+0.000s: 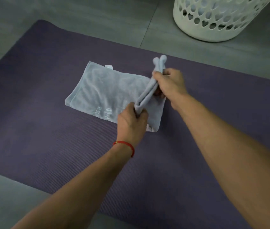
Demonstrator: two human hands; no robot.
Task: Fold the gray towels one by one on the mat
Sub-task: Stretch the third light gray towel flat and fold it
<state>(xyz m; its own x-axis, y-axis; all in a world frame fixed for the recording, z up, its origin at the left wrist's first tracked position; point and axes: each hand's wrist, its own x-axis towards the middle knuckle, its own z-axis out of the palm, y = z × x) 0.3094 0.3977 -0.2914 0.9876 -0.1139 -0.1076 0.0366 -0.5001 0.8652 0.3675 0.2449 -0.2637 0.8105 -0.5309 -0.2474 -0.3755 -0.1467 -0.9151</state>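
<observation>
**A:** So where's the pale gray terry towel (108, 90) sitting right now?

**B:** It's lying about in the middle of the purple ribbed foam mat (48, 146), which is spread over the gray tiled floor (98, 17). The left part is lying flat, with a small white tag (109, 67) sticking out at its far edge and some pale lettering (103, 114) showing near the near edge. The right part is being lifted up off the mat as a doubled-over fold.

**A:** And the hands?

**B:** The left hand (131, 123) is pinching the near end of that raised fold, thumb and fingers curling round the cloth. It's wearing a thin red string bracelet (125, 146) on the wrist. The right hand (169, 83) is gripping the far end of the fold, fingers closing on the fabric, with the towel's corners poking up just beyond it. It's a bit blurry, so I can't tell exactly how each finger is lying.

**A:** Anything else around?

**B:** A white plastic laundry basket with heart-shaped holes (216, 19) is standing on the floor at the far right, just off the mat. Something pale is showing through the holes, but I can't tell what.
</observation>
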